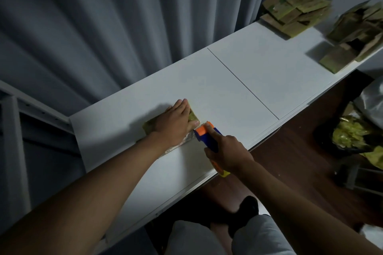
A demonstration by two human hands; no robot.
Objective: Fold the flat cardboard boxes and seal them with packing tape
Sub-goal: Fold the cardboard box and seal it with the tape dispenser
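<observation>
Running along the curtain: one white desk [238, 72] carries everything, its two panels meeting at a thin dark seam, so there is flat backing to press tape against.
Curtain: one grey curtain [103, 27] hangs in folds behind the desk's far edge.
Far piles: two heaps of cardboard pieces, one near the curtain [294, 14] and one at the right end [356, 33], sit well apart from the working spot, probably to keep it free; the blur hides whether they are flat or folded, and how many each holds.
Floor clutter: one dark tub of yellow-green scraps [350, 136] stands on the brown floor right of the desk, likely for waste.
Box: one small cardboard box [192, 117] lies on the left panel, mostly hidden under the left hand, with a printed strip along its near edge.
Left hand: one left hand [176, 124] lies palm down on the box, fingers [183, 105] straight and close together, seemingly pinning it so it cannot slide.
Tape gun: one blue and orange tape gun [207, 133] has its toothed nose touching the box's right edge, where a strip would be laid or cut.
Right hand: one right hand [228, 154] grips the handle, fingers curled round it, steering the nose.
</observation>
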